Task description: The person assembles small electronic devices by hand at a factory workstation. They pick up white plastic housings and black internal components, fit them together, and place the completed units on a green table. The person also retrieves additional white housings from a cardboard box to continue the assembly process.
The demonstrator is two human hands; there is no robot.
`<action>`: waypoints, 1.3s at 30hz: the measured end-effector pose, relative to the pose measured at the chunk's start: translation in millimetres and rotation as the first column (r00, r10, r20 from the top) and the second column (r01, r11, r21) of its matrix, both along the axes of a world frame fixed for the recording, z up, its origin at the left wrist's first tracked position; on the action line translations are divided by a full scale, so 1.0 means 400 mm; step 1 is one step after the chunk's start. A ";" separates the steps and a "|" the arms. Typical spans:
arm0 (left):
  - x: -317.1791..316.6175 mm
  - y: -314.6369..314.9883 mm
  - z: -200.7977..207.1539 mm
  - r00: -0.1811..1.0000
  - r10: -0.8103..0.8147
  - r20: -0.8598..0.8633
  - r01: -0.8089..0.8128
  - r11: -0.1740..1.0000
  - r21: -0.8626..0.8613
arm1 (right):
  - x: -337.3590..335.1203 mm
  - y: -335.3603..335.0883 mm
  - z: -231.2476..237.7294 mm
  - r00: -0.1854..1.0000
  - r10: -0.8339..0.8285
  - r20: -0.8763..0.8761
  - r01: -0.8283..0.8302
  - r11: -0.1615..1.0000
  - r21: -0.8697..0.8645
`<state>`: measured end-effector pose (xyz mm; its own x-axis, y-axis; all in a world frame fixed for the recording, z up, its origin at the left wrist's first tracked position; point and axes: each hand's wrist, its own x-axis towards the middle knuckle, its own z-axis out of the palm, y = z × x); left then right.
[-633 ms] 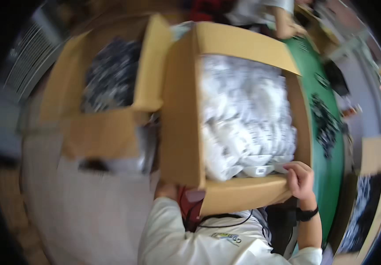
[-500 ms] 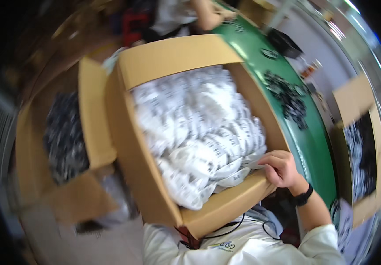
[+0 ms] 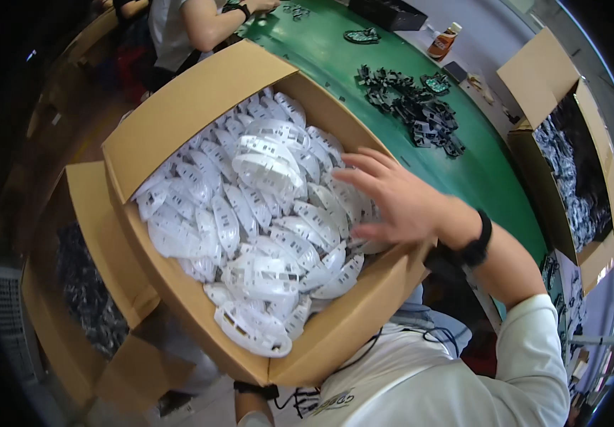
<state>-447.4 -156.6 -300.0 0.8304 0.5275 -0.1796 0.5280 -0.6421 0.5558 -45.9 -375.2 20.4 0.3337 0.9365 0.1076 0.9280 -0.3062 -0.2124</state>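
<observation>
An open cardboard box (image 3: 179,121) full of white curved plastic parts (image 3: 271,160) with small slots is right in front of me. My right hand (image 3: 392,196) is over the right side of these parts, fingers spread, and nothing shows in its grasp. Its fingertips are at the parts; whether they touch is unclear. The left forearm (image 3: 251,407), with a dark band, runs up under the box's near corner, which hides my left hand.
A green table (image 3: 488,160) holds a pile of black plastic pieces (image 3: 421,107) and a bottle (image 3: 444,41). Another box (image 3: 79,185) with dark pieces stands at left, one (image 3: 538,75) at far right. Beyond the box, a person's arm (image 3: 207,25) reaches over the table.
My right hand has left the box's near right edge and spread open over the white parts. The box now appears further left and more turned in view.
</observation>
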 end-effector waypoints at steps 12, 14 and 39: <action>0.243 0.002 0.897 0.791 -0.310 0.527 0.549 0.740 -0.389 | 0.091 0.108 -0.013 0.999 0.005 0.037 0.010 0.922 -0.388; 0.436 0.011 0.895 0.882 -0.321 0.346 0.380 0.917 -0.120 | 0.090 0.154 -0.015 0.998 0.006 -0.063 -0.031 0.909 -0.415; 0.709 -0.111 0.687 0.978 -0.185 -0.099 0.188 0.982 0.021 | 0.144 0.135 0.000 0.916 0.284 -0.282 -0.394 0.760 -0.517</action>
<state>-163.6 -200.8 -25.2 0.8943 0.3714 -0.2497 0.4475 -0.7499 0.4873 11.5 -321.1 20.4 -0.0564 0.8692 -0.4912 0.9568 -0.0935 -0.2752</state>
